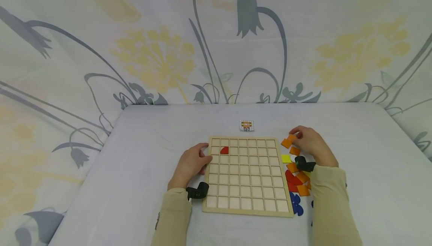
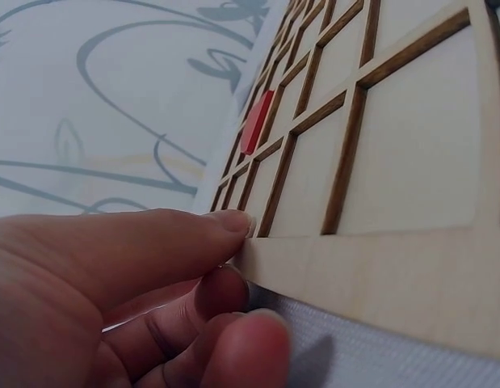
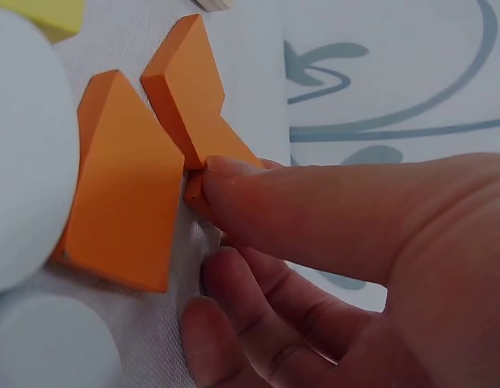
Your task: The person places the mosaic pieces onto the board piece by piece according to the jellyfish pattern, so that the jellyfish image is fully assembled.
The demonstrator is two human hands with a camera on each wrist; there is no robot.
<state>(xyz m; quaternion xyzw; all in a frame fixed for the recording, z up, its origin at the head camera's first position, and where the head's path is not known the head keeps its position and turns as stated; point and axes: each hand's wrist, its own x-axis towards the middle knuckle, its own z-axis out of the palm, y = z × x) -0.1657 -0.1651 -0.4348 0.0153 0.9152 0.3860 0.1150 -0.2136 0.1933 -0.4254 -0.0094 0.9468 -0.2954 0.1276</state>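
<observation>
A square wooden grid board [image 1: 248, 212] lies on the table with a red quarter-round piece [image 1: 224, 150] in one of its upper-left cells. My left hand [image 1: 190, 163] holds the board's left edge, thumb on the rim and the other fingers curled below it in the left wrist view. Beyond the board's upper right corner, my right hand [image 1: 312, 144] pinches an orange piece [image 3: 232, 144] between thumb and fingers. That piece touches another orange piece [image 3: 185, 77]. A nearer orange square [image 3: 132, 190] lies beside them on the cloth.
Along the board's right side lie more orange squares [image 1: 303, 190], red pieces [image 1: 292, 178], blue rounded pieces [image 1: 296, 204] and a yellow square [image 1: 286, 158]. White round pieces [image 3: 27, 153] show close to the right wrist camera. A small patterned card [image 1: 246, 125] lies behind the board.
</observation>
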